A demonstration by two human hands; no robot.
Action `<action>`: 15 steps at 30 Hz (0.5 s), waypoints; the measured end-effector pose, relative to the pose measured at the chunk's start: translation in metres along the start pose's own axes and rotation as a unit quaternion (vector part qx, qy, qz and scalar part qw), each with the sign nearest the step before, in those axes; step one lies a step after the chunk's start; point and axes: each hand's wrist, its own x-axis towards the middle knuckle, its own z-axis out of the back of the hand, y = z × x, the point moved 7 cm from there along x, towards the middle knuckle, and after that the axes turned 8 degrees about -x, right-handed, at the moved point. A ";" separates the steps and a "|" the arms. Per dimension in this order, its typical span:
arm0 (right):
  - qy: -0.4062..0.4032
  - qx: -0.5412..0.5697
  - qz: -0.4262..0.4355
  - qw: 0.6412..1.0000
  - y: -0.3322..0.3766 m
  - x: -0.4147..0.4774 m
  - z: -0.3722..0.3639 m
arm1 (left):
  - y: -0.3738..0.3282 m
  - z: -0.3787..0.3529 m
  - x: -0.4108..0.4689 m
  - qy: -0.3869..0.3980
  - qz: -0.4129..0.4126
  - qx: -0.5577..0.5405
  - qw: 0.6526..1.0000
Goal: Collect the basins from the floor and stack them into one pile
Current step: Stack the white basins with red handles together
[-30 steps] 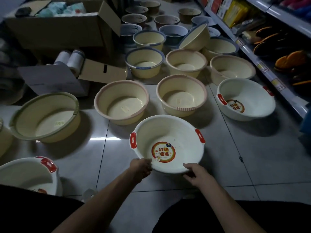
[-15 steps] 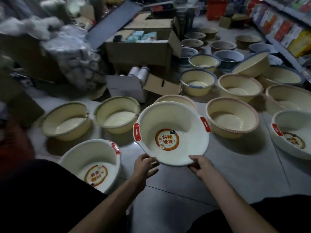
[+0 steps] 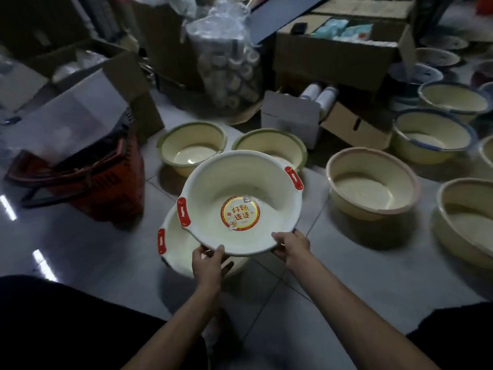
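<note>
- Head view: a white basin (image 3: 240, 198) is held in the middle of the view, apparently tipped a little toward the viewer.
- The left hand (image 3: 209, 265) pinches the basin's near rim at 7 o'clock, thumb on top and fingers underneath.
- The right hand (image 3: 292, 247) grips the same rim at 5 o'clock, fingers curled round the edge.
- A second white basin (image 3: 173, 249) sits on the tiled floor (image 3: 360, 263) directly under the held one and sticks out at its 8 o'clock.
- The step in hand looks like nesting. To do it well, shift the held basin toward 8 o'clock until the rims line up, level it, turn it so the red grips (image 3: 293, 178) match the lower pair, then lower it straight down.
- Letting go while it is off-centre would probably leave it cocked on the lower rim.
- Both white basins are smooth, glossy plastic, round, with sloping walls and a rolled lip. A round red-and-yellow sticker (image 3: 240, 213) marks the held one's flat bottom.
- Two cream basins with green rims (image 3: 192, 148) stand at 11 and 12 o'clock, and a pink-rimmed basin (image 3: 370, 182) stands at 3 o'clock. None of them is stacked yet.
- A red shopping basket (image 3: 106, 182) of slatted plastic sits at 9 o'clock, and an open cardboard box (image 3: 341, 52) at 1 o'clock.
</note>
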 end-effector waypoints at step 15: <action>0.048 -0.159 -0.036 0.985 -0.074 0.032 -0.084 | 0.014 0.087 0.058 -0.132 0.029 0.018 0.991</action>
